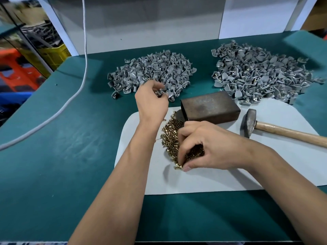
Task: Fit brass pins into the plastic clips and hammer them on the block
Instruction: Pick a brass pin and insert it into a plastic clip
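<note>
My left hand (151, 101) reaches to the near edge of the left pile of grey plastic clips (152, 70) and its fingers curl round a grey clip (161, 93). My right hand (203, 147) is curled over the heap of brass pins (170, 133) on the white sheet (212, 175), with thumb and fingertips pinching at pins at the heap's near edge. A dark metal block (210, 106) lies just beyond the pins. The hammer (251, 122) with a wooden handle lies to the right of the block, untouched.
A second, larger pile of grey clips (258, 73) sits at the back right; some in it show brass. A white cable (53, 117) runs across the green table (62, 165) at the left. White panels stand behind the table. Crates are stacked beyond the table's left edge.
</note>
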Demonstrator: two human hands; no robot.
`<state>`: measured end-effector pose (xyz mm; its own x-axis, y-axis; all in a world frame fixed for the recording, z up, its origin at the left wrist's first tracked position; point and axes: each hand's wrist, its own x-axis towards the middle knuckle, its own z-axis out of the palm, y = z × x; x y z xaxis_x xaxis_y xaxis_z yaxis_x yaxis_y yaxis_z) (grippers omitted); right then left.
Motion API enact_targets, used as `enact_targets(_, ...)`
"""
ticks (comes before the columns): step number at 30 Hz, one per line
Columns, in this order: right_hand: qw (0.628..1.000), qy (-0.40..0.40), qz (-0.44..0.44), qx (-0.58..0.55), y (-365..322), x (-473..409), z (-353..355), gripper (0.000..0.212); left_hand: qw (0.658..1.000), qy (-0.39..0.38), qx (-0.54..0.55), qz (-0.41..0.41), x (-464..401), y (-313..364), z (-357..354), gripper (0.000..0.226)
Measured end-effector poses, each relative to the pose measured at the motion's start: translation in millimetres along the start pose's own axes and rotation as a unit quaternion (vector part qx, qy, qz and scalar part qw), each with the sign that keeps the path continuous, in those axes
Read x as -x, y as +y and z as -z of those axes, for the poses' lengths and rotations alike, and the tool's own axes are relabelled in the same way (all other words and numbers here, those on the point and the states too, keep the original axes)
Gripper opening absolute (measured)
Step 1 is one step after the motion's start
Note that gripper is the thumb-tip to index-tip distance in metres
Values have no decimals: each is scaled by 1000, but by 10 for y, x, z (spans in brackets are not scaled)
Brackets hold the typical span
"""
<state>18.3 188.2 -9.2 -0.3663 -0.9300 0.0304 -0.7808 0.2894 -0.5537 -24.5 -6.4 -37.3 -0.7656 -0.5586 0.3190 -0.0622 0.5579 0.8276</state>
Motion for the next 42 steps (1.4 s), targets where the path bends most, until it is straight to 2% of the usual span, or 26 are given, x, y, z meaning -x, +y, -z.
enact_targets(8,1000,23,3,21,-30,2,-35,7,996,-14,83,-6,33,99,-30,26)
enact_targets(11,1000,24,0,5,-46,10,-40,11,997,-29,73,-17,59,117,-64,26)
enact_targets(16,1000,18,19,1,-52,-9,-87,8,996,-40,75,-16,79,124,-78,14)
enact_targets(19,999,28,30,4,-46,-13,-83,5,993,-44,114,11,77,134,-82,15)
enact_targets(21,997,67,36,-17,-37,-11,-54,5,981,-54,181,47,71,155,-88,21)
enact_targets(24,979,183,24,-83,9,15,-4,6,948,-81,299,79,79,203,-69,25)
enact_targets(27,941,302,-1,-150,100,49,54,7,910,-134,384,78,126,252,-55,25)
enact_targets(30,893,416,-34,-166,236,80,145,12,888,-192,413,61,183,295,-59,24)
enact_targets(32,869,465,-50,-163,316,114,214,17,874,-236,421,49,208,316,-60,25)
enact_targets(37,859,497,-99,-70,398,151,277,21,850,-325,414,19,282,353,-60,30)
enact_targets(42,861,499,-98,-13,384,160,262,22,849,-337,407,14,306,374,-64,33)
